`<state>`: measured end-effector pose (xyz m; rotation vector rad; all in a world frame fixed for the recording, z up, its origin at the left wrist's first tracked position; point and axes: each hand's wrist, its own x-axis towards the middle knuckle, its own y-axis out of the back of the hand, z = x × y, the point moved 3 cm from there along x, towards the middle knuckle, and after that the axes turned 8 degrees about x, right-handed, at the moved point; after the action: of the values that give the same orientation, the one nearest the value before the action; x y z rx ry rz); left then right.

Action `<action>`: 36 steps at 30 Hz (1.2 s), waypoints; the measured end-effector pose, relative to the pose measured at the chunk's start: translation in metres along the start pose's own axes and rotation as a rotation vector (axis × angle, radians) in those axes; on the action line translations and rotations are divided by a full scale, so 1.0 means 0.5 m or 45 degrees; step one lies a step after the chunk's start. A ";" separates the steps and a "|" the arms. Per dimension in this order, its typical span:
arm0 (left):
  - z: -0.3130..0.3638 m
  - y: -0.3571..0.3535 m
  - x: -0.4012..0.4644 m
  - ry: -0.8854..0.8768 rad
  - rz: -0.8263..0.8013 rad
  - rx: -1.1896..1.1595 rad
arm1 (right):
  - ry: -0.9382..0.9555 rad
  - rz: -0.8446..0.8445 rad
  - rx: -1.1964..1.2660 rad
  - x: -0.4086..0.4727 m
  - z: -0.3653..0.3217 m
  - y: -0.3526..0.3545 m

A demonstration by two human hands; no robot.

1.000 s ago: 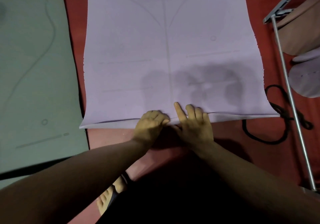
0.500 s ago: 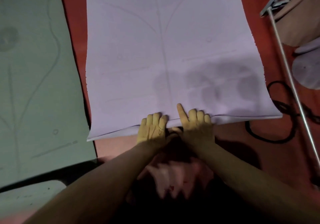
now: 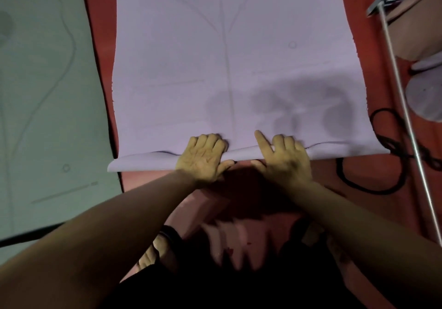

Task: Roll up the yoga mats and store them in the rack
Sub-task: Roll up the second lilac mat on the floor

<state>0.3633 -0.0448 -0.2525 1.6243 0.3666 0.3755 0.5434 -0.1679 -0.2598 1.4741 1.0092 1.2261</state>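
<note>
Comparing with half a second ago, the hands have drawn apart along the near edge of the lilac yoga mat [image 3: 227, 64], and the first turn of that edge has folded over further into a low, soft lip. That mat lies flat on the red floor [image 3: 373, 172], smooth and matte, with faint printed lines and a darker damp-looking blotch. The left hand [image 3: 203, 157] sits on the folded lip, fingers [image 3: 210, 140] curled over it and gripping. The right hand [image 3: 284, 158] grips it too, forefinger stretched out straight. A grey-green mat [image 3: 45, 93] lies flat alongside, to the left. A thin metal rack [image 3: 401, 98] holds rolled mats [image 3: 423, 103] at right, near a black cord [image 3: 382, 151].
</note>
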 end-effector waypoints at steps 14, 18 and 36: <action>0.006 0.011 -0.001 0.034 -0.062 -0.007 | 0.083 -0.007 0.081 -0.004 0.008 0.007; -0.032 0.022 0.006 -0.042 -0.110 -0.394 | 0.223 -0.047 0.221 0.017 0.042 0.017; -0.062 0.025 -0.079 0.305 -0.404 0.031 | 0.057 -0.201 0.156 0.004 0.058 0.025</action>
<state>0.3140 -0.0359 -0.2383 1.5165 0.8018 0.3246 0.5728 -0.1734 -0.2488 1.4360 1.2256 1.1044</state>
